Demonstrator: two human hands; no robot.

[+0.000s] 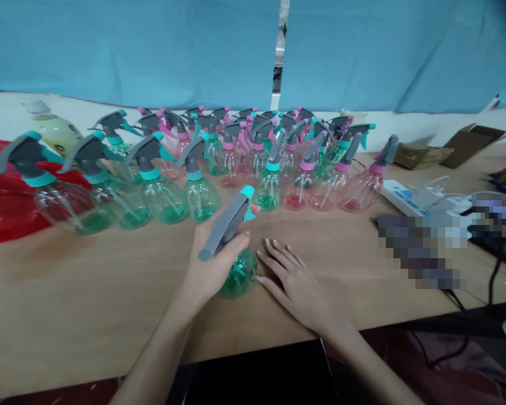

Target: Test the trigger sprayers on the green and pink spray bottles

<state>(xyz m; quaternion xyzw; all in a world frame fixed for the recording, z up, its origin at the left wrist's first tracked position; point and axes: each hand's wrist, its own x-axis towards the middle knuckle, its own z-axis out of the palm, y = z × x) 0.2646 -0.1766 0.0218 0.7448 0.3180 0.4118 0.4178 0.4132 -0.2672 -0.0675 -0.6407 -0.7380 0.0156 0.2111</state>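
Observation:
A green spray bottle (pixel 239 275) with a grey and teal trigger head stands on the table in front of me. My left hand (pixel 211 261) is wrapped round its neck, just under the spray head. Beside the bottle's base, my right hand (pixel 293 281) lies on the table with its fingers spread. Its thumb tip is at the bottle's side; whether it touches I cannot tell. Behind stand more spray bottles: a green one (pixel 270 188) close behind, a pink one (pixel 297 188) to its right, and several green ones (pixel 166 197) to the left.
A red plastic bag (pixel 12 211) and a large pale jug (pixel 54 132) are at the left. On the right lie a white power strip (pixel 405 197) with plugs and cables, and an opened cardboard box (pixel 468 146). A blue cloth (pixel 152 50) hangs behind the table (pixel 88 304).

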